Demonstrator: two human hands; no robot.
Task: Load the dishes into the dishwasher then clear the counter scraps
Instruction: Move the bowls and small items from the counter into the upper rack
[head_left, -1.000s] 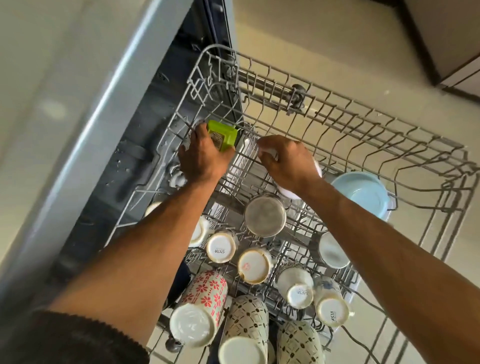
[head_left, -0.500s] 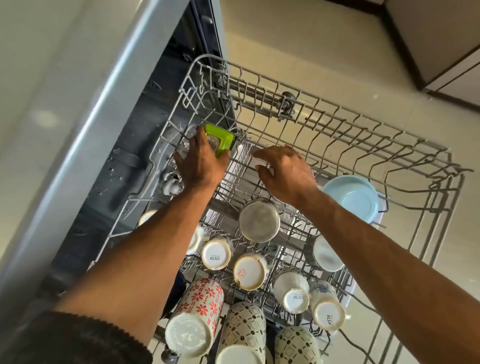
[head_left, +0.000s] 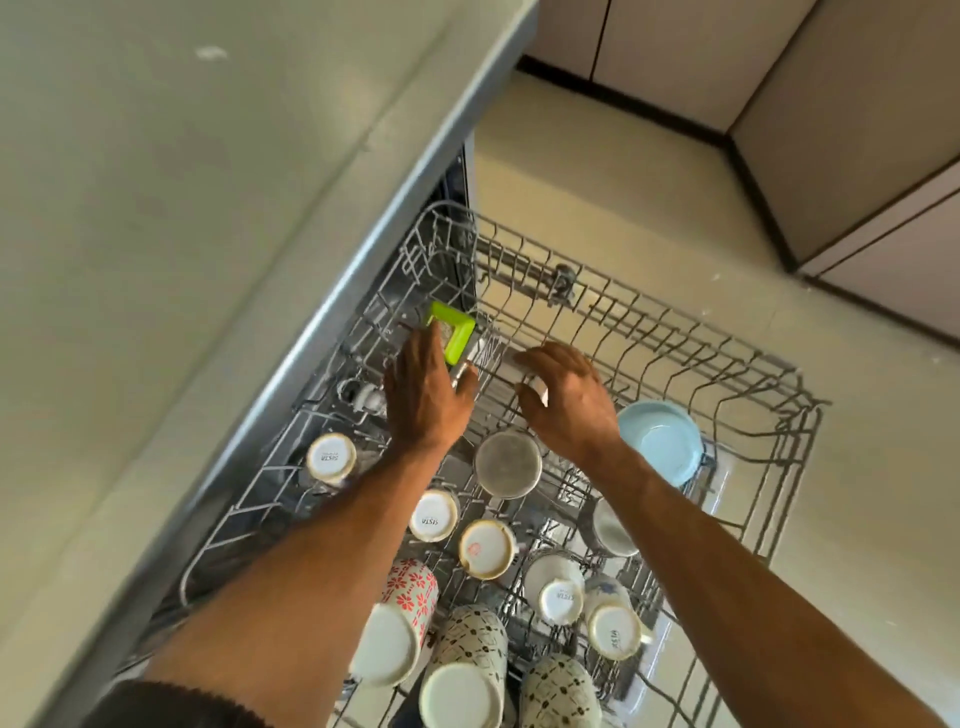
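Dish-loading step, scraps not yet addressed. The person is working at the far end of the pulled-out upper rack (head_left: 769, 374), where upturned cups (head_left: 434, 517) and a blue bowl (head_left: 660, 441) are sitting. The left hand (head_left: 423, 397) is reaching forward, fingers extended against a green-edged item (head_left: 457, 332); whether it is gripping cannot be told. The right hand (head_left: 566, 397) is curling over a small white object (head_left: 522, 364). Next, both pieces probably need seating among the wires.

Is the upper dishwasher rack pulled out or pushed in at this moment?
Pulled out. The rack extends over the floor, past the counter edge, cups exposed.
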